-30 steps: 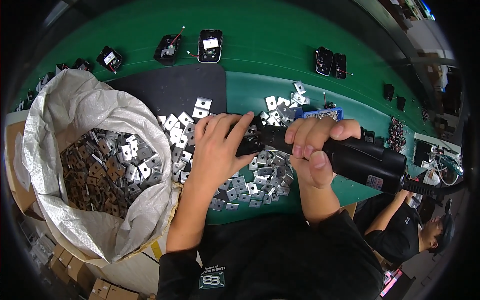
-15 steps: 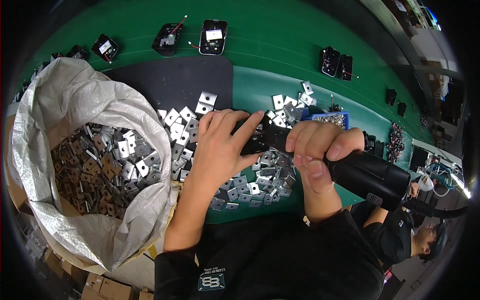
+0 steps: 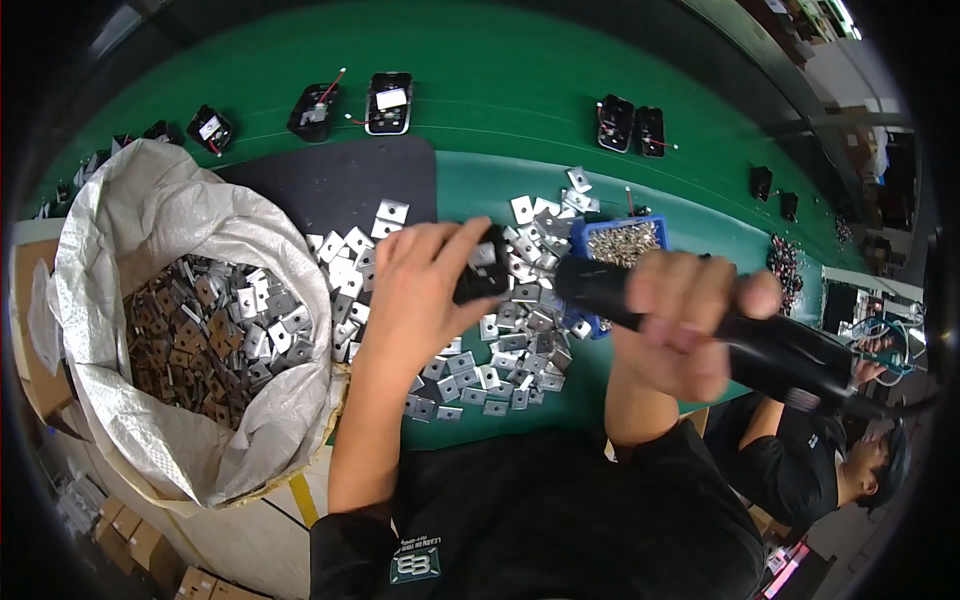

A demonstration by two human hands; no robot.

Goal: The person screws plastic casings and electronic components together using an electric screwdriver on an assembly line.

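My left hand (image 3: 415, 285) is closed around a black plastic housing (image 3: 489, 262), with the fingers over its far side and the thumb at its near edge. In my right hand (image 3: 690, 315), slightly blurred, is a black electric screwdriver (image 3: 790, 352), its cord trailing off to the right. The screwdriver's front end points left at the housing, with a small space between its dark nose and the part. Square silver metal plates (image 3: 487, 377), each with a hole, lie loose under and around both hands. Behind the screwdriver sits a blue tray (image 3: 586, 232) filled with small screws.
At the left stands a large white woven sack (image 3: 300, 250), its mouth rolled open over many plates. Black housings with wires (image 3: 388, 103) sit along the green surface at the back. A dark mat (image 3: 400, 160) lies behind my left hand. Another person (image 3: 790, 445) is at the right.
My right hand has drawn the screwdriver back to the right, away from the housing, uncovering more of the screw tray. My left hand still grips the housing. The whole view has shifted slightly.
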